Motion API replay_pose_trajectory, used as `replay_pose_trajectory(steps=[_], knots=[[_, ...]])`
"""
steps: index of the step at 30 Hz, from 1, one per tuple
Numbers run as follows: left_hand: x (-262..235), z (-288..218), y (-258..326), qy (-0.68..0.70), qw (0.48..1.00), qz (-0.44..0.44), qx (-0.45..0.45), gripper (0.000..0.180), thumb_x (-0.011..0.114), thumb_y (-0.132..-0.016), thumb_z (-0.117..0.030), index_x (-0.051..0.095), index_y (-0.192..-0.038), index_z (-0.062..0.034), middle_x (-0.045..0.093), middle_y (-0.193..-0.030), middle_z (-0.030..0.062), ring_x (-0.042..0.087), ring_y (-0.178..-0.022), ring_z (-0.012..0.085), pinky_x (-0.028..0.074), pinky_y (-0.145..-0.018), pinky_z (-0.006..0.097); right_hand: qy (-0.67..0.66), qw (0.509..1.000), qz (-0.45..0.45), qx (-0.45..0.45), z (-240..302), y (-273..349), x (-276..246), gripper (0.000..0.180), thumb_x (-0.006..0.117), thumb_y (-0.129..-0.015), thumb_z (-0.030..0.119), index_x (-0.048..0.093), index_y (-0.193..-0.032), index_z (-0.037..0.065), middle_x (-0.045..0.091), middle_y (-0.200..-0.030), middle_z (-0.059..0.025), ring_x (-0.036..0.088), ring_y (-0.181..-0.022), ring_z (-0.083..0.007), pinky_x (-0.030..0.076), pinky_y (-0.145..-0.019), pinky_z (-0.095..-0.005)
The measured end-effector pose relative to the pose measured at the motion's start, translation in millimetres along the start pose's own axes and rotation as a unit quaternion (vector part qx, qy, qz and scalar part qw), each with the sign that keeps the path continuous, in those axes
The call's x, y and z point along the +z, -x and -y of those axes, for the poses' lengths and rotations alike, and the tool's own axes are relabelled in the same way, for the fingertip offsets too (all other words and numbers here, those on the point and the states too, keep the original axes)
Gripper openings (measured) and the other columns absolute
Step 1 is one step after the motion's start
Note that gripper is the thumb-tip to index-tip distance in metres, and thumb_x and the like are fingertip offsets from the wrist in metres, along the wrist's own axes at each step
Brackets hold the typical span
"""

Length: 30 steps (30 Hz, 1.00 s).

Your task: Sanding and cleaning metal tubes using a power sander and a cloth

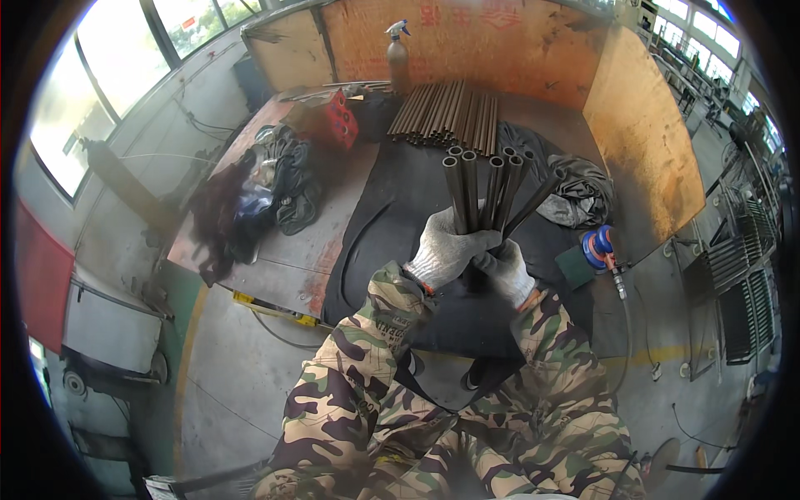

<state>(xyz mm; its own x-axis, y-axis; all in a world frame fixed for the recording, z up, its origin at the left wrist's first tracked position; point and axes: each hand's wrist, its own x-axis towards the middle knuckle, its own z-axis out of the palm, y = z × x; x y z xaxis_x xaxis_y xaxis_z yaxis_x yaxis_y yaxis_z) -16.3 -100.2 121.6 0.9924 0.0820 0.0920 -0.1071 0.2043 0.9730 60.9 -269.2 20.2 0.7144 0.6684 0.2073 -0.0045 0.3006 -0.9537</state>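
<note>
Both my hands, in pale knitted gloves, are closed round a bundle of several dark metal tubes (490,190). The tubes stand nearly upright with their open round ends up, and one leans out to the right. My left hand (450,250) wraps the bundle from the left. Just below it, my right hand (507,271) grips from the right, its fingers partly hidden. The tubes' lower ends are hidden behind my hands. Beyond them, a stack of similar brown tubes (446,112) lies side by side on the black cloth (367,242) covering the table.
A blue and red sander (598,248) with a hose lies at the table's right, beside a green pad (573,267). Crumpled dark cloths (287,179) lie left, a grey cloth (579,192) right. A spray bottle (398,62) stands behind the stack, before orange boards (492,46).
</note>
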Motion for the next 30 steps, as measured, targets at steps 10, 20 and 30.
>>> replay_pose_trajectory(steps=[10,20,30], knots=[[-2.2,12.6,-4.2,-0.044,0.997,-0.044,0.045,0.032,0.085,-0.089,-0.01,0.074,-0.117,0.0008,0.079,-0.103,0.006,0.074,-0.089,0.0132,0.06,-0.082,0.032,0.003,1.0,-0.002,0.007,-11.8,3.3,1.1,0.05,0.072,-0.109,0.03,0.058,-0.145,-0.002,0.072,-0.128,-0.0058,0.066,-0.118,-0.0141,0.053,-0.105,-0.0331],[-8.5,32.5,-8.7,-0.076,0.977,-0.188,0.064,0.027,0.087,-0.086,-0.013,0.074,-0.106,0.0008,0.077,-0.085,0.0051,0.072,-0.077,0.0107,0.06,-0.073,0.03,-0.247,0.967,-0.049,0.024,-28.8,-9.7,7.5,0.031,0.066,-0.112,0.025,0.067,-0.128,-0.001,0.073,-0.113,-0.0037,0.067,-0.103,-0.0123,0.054,-0.095,-0.0288],[-14.0,45.6,-17.7,0.011,0.99,-0.134,0.048,0.028,0.077,-0.088,0.005,0.067,-0.114,0.0006,0.075,-0.103,0.0081,0.072,-0.097,0.0157,0.059,-0.084,0.031,0.087,0.921,-0.364,0.109,0.1,-118.5,-38.6,0.02,0.061,-0.107,0.022,0.062,-0.106,0.002,0.057,-0.07,-0.003,0.055,-0.051,-0.0149,0.049,-0.049,-0.0354]])
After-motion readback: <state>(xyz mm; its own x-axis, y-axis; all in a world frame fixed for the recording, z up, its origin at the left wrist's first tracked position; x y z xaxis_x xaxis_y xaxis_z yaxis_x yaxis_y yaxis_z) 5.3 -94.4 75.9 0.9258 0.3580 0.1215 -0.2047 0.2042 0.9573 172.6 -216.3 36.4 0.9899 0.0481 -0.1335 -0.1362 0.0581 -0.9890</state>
